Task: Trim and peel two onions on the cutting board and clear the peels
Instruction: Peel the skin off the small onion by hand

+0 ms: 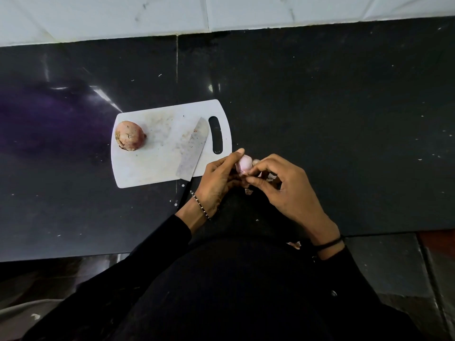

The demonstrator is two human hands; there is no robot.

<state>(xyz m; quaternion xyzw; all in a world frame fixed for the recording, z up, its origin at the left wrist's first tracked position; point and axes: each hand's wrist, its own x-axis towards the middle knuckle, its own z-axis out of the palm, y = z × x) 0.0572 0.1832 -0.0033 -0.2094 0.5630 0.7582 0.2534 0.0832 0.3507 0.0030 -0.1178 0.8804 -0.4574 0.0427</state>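
Roughly halfway: the left hand [219,178] grips a pale, mostly peeled onion [244,164] just off the cutting board [157,168], the right hand [283,185] pinching skin. The second onion [130,135] sits unpeeled; peels [248,191] litter the table [320,119].

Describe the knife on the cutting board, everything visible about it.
The knife has a broad, cleaver-like blade of dull grey metal, smeared and speckled. It lies flat and diagonal on the right part of the white cutting board, tip toward the handle slot. Its dark handle runs off the board's near edge, mostly hidden by the left hand. No hand grips it.
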